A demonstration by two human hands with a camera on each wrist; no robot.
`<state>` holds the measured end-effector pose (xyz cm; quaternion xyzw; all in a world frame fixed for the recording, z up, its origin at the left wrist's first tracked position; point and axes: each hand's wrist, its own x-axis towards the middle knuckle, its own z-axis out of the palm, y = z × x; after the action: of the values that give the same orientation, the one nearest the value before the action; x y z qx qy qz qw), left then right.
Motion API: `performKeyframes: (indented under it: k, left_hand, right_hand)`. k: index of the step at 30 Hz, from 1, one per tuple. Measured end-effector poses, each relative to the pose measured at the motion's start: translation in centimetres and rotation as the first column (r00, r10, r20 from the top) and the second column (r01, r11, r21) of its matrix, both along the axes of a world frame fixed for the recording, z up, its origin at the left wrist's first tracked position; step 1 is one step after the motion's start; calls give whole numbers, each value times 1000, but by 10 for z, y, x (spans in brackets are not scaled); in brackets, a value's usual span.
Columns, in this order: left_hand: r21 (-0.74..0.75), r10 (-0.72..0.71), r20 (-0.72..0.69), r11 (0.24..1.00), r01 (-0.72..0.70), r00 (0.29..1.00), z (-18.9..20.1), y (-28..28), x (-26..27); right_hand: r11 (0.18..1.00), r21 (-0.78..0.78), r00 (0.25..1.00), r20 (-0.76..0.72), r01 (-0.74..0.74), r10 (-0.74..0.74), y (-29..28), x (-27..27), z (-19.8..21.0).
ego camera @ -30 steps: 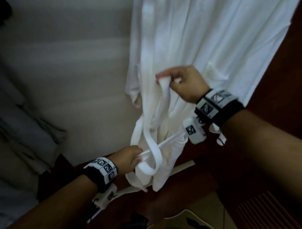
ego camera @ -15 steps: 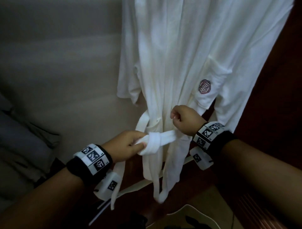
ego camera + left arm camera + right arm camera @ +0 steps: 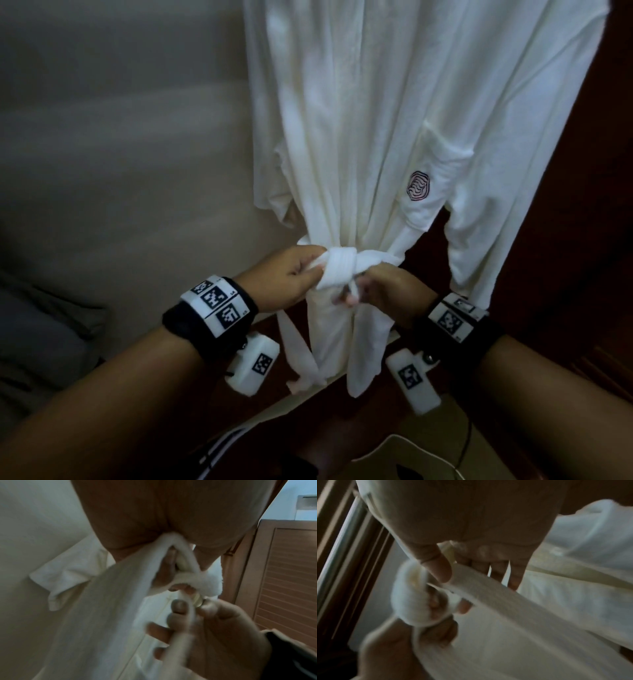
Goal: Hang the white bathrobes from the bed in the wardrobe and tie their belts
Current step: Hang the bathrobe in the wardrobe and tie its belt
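Hanging upright, the white bathrobe (image 3: 359, 130) fills the upper middle of the head view, its waist gathered by the belt (image 3: 376, 258). Left of the robe is a pale wall (image 3: 120, 154), and lower left of it a grey cushion (image 3: 37, 329). At the robe's waist the belt is wrapped into a knot (image 3: 339, 270). The left hand (image 3: 284, 277) sits against the knot's left side, fingers curled and pinching the belt where it enters the knot; in the left wrist view the strip runs out from under that palm. Just right of the knot and slightly below it, the right hand (image 3: 387, 291) has its fingers (image 3: 178, 608) closed around a belt tail coming out under the knot. Two loose belt ends (image 3: 364, 356) hang down in front of the robe below the knot. Right of the knot, the robe's chest pocket carries a dark red emblem (image 3: 418, 185). Further right stands a brown slatted wardrobe door (image 3: 284, 577).
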<state>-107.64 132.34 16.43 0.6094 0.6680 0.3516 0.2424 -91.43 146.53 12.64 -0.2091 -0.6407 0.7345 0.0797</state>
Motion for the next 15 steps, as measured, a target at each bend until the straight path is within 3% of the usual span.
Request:
performKeyframes:
  k: [2, 3, 4, 5, 7, 8, 9, 10, 12, 15]
  left_hand:
    - [40, 46, -128, 998, -41, 991, 3, 13, -11]
    - [93, 74, -194, 994, -57, 978, 4, 20, -14]
    - [163, 119, -272, 984, -76, 955, 3, 29, -20]
    - [225, 171, -355, 970, -94, 919, 4, 38, -25]
    - [274, 242, -509, 955, -111, 826, 1, 52, -47]
    - [252, 268, -570, 957, -145, 777, -4, 56, -66]
    - [190, 303, -611, 953, -236, 731, -11, 55, -90]
    - [86, 341, -649, 921, -380, 680, -19, 51, -114]
    - [-88, 388, -694, 790, -606, 606, -40, 40, -152]
    - [-208, 390, -694, 696, -687, 606, -68, 42, -166]
  right_hand:
    - [986, -147, 995, 52, -72, 81, 10, 3, 20]
    - [997, -56, 994, 101, -47, 52, 20, 5, 27]
    - [990, 143, 991, 132, -9, -11, 31, 9, 34]
    - [919, 394, 984, 155, 17, -85, 46, 12, 39]
    - [632, 775, 943, 200, 14, -266, 85, 24, 44]
    - [496, 869, 898, 220, -3, -381, 111, 35, 42]
    - [411, 912, 826, 232, -1, -514, 136, 50, 38]
    - [381, 925, 737, 255, 4, -626, 160, 70, 31]
    - [408, 911, 572, 365, -58, -734, 193, 106, 16]
    - [426, 898, 506, 419, -109, -754, 207, 121, -6]
